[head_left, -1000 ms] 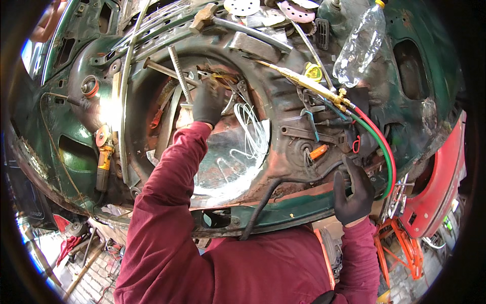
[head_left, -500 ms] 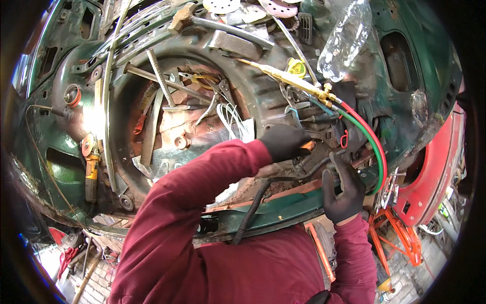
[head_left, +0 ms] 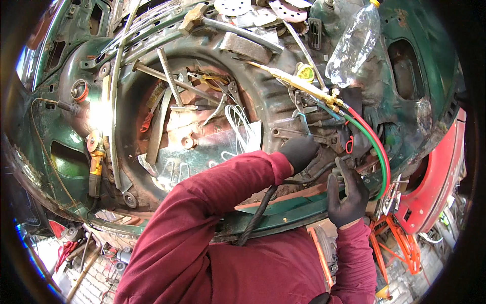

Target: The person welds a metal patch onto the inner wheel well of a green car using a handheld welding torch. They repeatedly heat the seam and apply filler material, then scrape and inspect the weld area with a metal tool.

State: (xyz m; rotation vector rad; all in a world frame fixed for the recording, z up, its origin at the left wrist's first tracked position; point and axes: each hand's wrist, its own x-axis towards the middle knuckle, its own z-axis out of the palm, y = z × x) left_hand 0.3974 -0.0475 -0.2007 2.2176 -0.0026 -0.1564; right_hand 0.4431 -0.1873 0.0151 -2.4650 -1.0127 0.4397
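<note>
My left hand (head_left: 299, 154), in a black glove, reaches down among tools and cables at the near right of a green car's trunk floor. Its fingers are hidden beneath its back, so what they hold does not show. Just beyond it lie a combination wrench (head_left: 289, 133) and an adjustable wrench (head_left: 330, 139). My right hand (head_left: 348, 196), gloved too, is raised over the trunk's near edge, open, thumb apart from curved fingers, with nothing in it. A dark cable (head_left: 321, 173) runs between both hands.
A brass torch (head_left: 293, 81) with a red hose (head_left: 378, 137) and a green hose (head_left: 372, 143) lies at the right. Farther off are a hammer (head_left: 195, 20) and a plastic bottle (head_left: 354, 48). A yellow angle grinder (head_left: 96, 164) rests left of the round wheel well (head_left: 132, 116).
My left hand has come nearer to me, uncovering the combination wrench; an orange piece seen by its fingers is now out of sight. My right hand stays open. The whole view has shifted slightly.
</note>
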